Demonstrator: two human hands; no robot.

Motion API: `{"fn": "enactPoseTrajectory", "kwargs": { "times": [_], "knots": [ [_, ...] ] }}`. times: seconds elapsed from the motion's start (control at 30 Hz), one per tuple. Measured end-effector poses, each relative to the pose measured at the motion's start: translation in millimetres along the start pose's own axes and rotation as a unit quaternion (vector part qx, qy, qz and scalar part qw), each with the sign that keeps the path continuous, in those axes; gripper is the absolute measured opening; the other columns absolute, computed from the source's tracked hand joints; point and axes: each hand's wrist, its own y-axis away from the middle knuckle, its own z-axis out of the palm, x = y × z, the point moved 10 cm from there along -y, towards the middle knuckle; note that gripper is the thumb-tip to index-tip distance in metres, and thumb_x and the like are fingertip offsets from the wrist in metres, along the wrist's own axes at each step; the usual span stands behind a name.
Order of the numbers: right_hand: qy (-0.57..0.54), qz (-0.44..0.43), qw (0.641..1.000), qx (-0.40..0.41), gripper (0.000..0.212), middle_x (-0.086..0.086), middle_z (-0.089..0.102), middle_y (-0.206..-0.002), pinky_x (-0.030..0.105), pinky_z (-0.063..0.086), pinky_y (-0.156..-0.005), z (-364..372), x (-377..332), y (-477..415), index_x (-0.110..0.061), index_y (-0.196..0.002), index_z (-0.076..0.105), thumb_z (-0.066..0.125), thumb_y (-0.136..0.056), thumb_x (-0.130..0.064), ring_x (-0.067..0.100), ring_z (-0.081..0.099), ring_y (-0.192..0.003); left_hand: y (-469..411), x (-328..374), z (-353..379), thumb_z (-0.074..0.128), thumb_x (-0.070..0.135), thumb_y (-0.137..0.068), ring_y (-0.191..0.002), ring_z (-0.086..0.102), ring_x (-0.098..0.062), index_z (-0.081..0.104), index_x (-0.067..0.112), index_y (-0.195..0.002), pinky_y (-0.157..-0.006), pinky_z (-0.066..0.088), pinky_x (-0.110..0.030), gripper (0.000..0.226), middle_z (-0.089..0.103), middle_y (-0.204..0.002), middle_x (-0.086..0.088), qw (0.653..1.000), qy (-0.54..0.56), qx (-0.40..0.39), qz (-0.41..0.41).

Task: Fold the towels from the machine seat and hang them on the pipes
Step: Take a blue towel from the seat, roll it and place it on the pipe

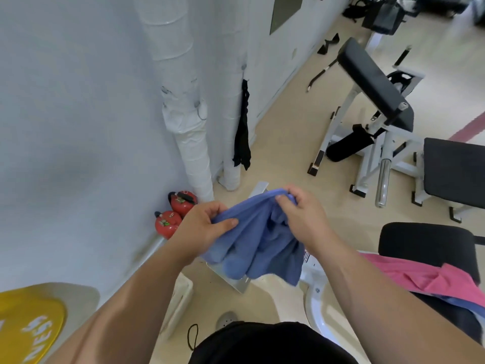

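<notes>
A blue towel [258, 240] hangs bunched between my two hands in front of me. My left hand [203, 228] pinches its left edge with thumb and fingers. At the towel's upper right corner, my right hand [301, 216] grips the cloth. A pink towel [425, 275] lies on the black machine seat [425, 241] at the right, with another blue cloth [464, 307] under it. Two white wrapped pipes [189, 114] run down the wall ahead; a black cloth [242, 137] hangs by the right pipe [232, 143].
Two red kettlebells [174, 215] sit on the floor by the wall. A yellow weight plate [29, 329] is at the lower left. A white-framed bench with black pads [372, 85] stands at the right. A metal plate [236, 281] lies below the towel.
</notes>
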Motion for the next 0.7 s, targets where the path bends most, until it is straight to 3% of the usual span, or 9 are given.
{"fn": "enactPoseTrajectory", "kwargs": {
  "times": [0.13, 0.23, 0.3, 0.37, 0.5, 0.57, 0.6, 0.67, 0.7],
  "knots": [
    [-0.016, 0.053, 0.988, 0.142, 0.017, 0.003, 0.063, -0.075, 0.031, 0.045, -0.067, -38, 17, -22, -0.013, -0.087, 0.065, 0.052, -0.094, -0.023, 0.016, 0.053, -0.07, 4, -34, -26, 0.069, 0.022, -0.096, -0.064, 0.048, -0.015, 0.061, 0.02, -0.067, -0.059, 0.041, -0.03, 0.031, 0.052, -0.066, -0.001, 0.996, 0.065, -0.003, -0.057],
    [0.005, 0.081, 0.979, 0.186, 0.016, 0.005, 0.059, -0.075, 0.033, 0.041, -0.066, -59, 23, -32, -0.01, -0.086, 0.061, 0.054, -0.092, -0.023, 0.023, 0.052, -0.074, 2, -38, -34, 0.06, 0.022, -0.102, -0.068, 0.048, -0.015, 0.063, 0.023, -0.069, -0.067, 0.04, -0.033, 0.033, 0.056, -0.07, -0.001, 0.995, 0.08, -0.001, -0.06],
    [0.045, 0.099, 0.984, 0.144, 0.013, 0.0, 0.066, -0.085, 0.03, 0.045, -0.062, -53, 19, -35, -0.021, -0.101, 0.064, 0.057, -0.09, -0.02, 0.024, 0.06, -0.078, -3, -31, -38, 0.058, 0.024, -0.103, -0.068, 0.053, -0.011, 0.063, 0.023, -0.076, -0.069, 0.045, -0.028, 0.027, 0.062, -0.072, -0.001, 0.996, 0.069, 0.018, -0.046],
    [0.084, 0.094, 0.99, 0.07, 0.039, -0.008, 0.066, -0.094, 0.031, 0.049, -0.064, -32, 9, -29, -0.041, -0.121, 0.058, 0.061, -0.089, -0.019, 0.02, 0.064, -0.081, -7, -15, -41, 0.058, 0.025, -0.102, -0.065, 0.051, -0.005, 0.063, 0.022, -0.082, -0.063, 0.045, -0.019, 0.021, 0.061, -0.07, 0.003, 0.998, 0.051, 0.044, -0.015],
    [0.155, -0.079, 0.981, -0.086, 0.055, -0.024, 0.065, -0.089, 0.017, 0.042, -0.081, 36, -38, -11, -0.05, -0.142, 0.048, 0.064, -0.096, -0.025, -0.005, 0.06, -0.086, -10, 26, -22, 0.06, 0.018, -0.101, -0.054, 0.043, -0.002, 0.065, 0.018, -0.083, -0.056, 0.038, -0.014, 0.019, 0.054, -0.058, 0.012, 0.998, 0.022, -0.021, 0.059],
    [0.172, -0.126, 0.963, -0.166, 0.048, -0.021, 0.071, -0.104, 0.016, 0.044, -0.086, 70, -51, -2, -0.062, -0.134, 0.047, 0.057, -0.101, -0.027, -0.004, 0.062, -0.099, -11, 40, -15, 0.063, 0.02, -0.1, -0.054, 0.043, -0.004, 0.067, 0.019, -0.083, -0.058, 0.039, -0.018, 0.018, 0.053, -0.058, 0.004, 0.994, -0.008, -0.059, 0.089],
    [0.174, -0.135, 0.958, -0.185, 0.044, -0.025, 0.07, -0.103, 0.017, 0.045, -0.084, 79, -54, -1, -0.067, -0.12, 0.052, 0.054, -0.103, -0.026, -0.004, 0.062, -0.098, -12, 44, -15, 0.064, 0.021, -0.099, -0.055, 0.043, -0.006, 0.068, 0.019, -0.084, -0.059, 0.04, -0.02, 0.016, 0.052, -0.059, -0.001, 0.993, -0.011, -0.066, 0.095],
    [0.171, -0.131, 0.96, -0.181, 0.038, -0.028, 0.065, -0.082, 0.021, 0.043, -0.075, 84, -54, -4, -0.06, -0.089, 0.059, 0.052, -0.103, -0.026, -0.005, 0.059, -0.081, -13, 46, -24, 0.068, 0.023, -0.096, -0.055, 0.041, -0.009, 0.068, 0.019, -0.082, -0.057, 0.039, -0.02, 0.014, 0.049, -0.06, -0.006, 0.993, -0.009, -0.058, 0.099],
    [0.168, -0.122, 0.964, -0.168, 0.033, -0.022, 0.064, -0.078, 0.025, 0.043, -0.073, 83, -52, -7, -0.053, -0.082, 0.059, 0.052, -0.102, -0.027, -0.002, 0.057, -0.076, -13, 46, -29, 0.072, 0.022, -0.094, -0.055, 0.041, -0.009, 0.068, 0.019, -0.081, -0.056, 0.038, -0.02, 0.014, 0.049, -0.059, -0.004, 0.994, -0.018, -0.05, 0.1]
  ]
}}
